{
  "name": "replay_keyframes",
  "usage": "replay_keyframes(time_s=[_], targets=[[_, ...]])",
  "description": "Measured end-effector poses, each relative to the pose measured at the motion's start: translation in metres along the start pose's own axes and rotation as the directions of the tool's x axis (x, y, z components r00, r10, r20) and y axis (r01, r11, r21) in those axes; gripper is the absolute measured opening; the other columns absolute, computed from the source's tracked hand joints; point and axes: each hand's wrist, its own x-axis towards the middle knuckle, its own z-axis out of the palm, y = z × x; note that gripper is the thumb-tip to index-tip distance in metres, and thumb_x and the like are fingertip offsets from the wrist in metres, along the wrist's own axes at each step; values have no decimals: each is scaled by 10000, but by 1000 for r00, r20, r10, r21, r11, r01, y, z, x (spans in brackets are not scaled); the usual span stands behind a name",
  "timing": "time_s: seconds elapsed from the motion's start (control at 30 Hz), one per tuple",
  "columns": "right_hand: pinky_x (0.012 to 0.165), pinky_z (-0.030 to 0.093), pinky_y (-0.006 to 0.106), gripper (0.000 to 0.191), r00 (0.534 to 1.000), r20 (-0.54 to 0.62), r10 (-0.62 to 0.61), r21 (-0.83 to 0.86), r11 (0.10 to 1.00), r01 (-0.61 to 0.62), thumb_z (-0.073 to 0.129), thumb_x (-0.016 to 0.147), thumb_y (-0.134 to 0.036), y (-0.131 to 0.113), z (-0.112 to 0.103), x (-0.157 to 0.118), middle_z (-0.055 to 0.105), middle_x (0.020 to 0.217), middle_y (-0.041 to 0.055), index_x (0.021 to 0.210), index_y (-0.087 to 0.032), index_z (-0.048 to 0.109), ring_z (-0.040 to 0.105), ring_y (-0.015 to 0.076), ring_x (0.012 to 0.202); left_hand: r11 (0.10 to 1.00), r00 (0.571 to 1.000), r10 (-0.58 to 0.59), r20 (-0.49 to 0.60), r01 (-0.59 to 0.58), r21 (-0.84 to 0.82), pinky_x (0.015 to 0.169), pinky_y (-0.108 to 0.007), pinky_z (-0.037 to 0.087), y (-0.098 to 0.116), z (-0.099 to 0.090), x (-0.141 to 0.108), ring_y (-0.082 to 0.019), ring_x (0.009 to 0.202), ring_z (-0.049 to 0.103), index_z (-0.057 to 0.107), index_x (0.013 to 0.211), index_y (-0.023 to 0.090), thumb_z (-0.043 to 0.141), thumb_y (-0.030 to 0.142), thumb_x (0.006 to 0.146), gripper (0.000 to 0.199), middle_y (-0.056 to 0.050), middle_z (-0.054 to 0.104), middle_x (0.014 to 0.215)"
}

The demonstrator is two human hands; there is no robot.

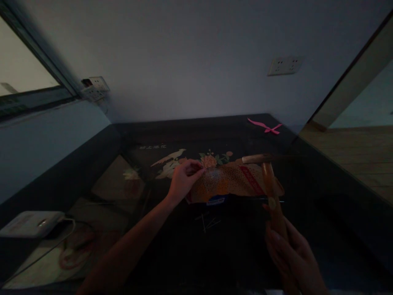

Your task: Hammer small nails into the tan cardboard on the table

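My right hand [291, 250] is wrapped around the wooden handle of a hammer [272, 188]. The hammer is raised at the right, its metal head pointing left above the end of a flat orange-brown piece [229, 178]. That piece is covered in small dark dots, carries a red strip and lies on the dark tabletop. Thumb and forefinger of my left hand [186, 176] are pinched together at its upper left part; whatever is between them is too small to make out. A blue item [216, 200] shows at its near edge. Several thin nail-like pieces [207, 222] lie loose closer to me.
A pink ribbon [268, 128] rests at the far right corner of the dark table [190, 125]. On the left sits a white box-shaped device [32, 223] with a cable. Wall sockets [285, 65] are set in the wall behind. The tabletop bears a bird and flower picture [172, 157].
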Motion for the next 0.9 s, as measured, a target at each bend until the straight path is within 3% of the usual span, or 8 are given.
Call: replay_keyframes(time_s=[0.2, 0.57, 0.77, 0.9], targets=[[310, 268, 128, 609, 1000, 1, -9, -2, 1000, 9, 768, 742, -456, 1, 0, 1, 455, 590, -74, 1296, -285, 581, 325, 36, 375, 994, 999, 32, 28, -35, 104, 707, -263, 569, -3, 1, -1, -142, 731, 680, 633, 827, 165, 662, 180, 785, 53, -21, 688, 802], [308, 267, 149, 580, 1000, 0, 1, -72, 997, -1, 746, 750, -482, -2, 1, 0, 418, 574, -79, 1269, -266, 603, 320, 52, 377, 995, 998, 39, 40, -42, 88, 693, -248, 558, -6, 2, -3, -136, 735, 683, 614, 864, 168, 649, 179, 804, 71, -13, 683, 816], [316, 265, 150, 588, 1000, 9, 3, -94, 996, -2, 728, 772, -483, 2, 0, 5, 406, 578, -78, 1297, -263, 580, 333, 63, 393, 984, 996, 51, 74, -63, 166, 704, -257, 560, -6, 3, -4, -141, 747, 684, 628, 869, 172, 640, 180, 818, 53, -14, 691, 821], [333, 330, 148, 559, 999, -37, -16, -104, 994, 12, 771, 725, -473, 7, -4, 9, 512, 632, -51, 1222, -267, 624, 414, 73, 424, 970, 993, 74, 93, -93, 223, 720, -264, 558, -8, 2, -5, -142, 755, 682, 646, 875, 180, 646, 170, 818, 58, -8, 700, 823]])
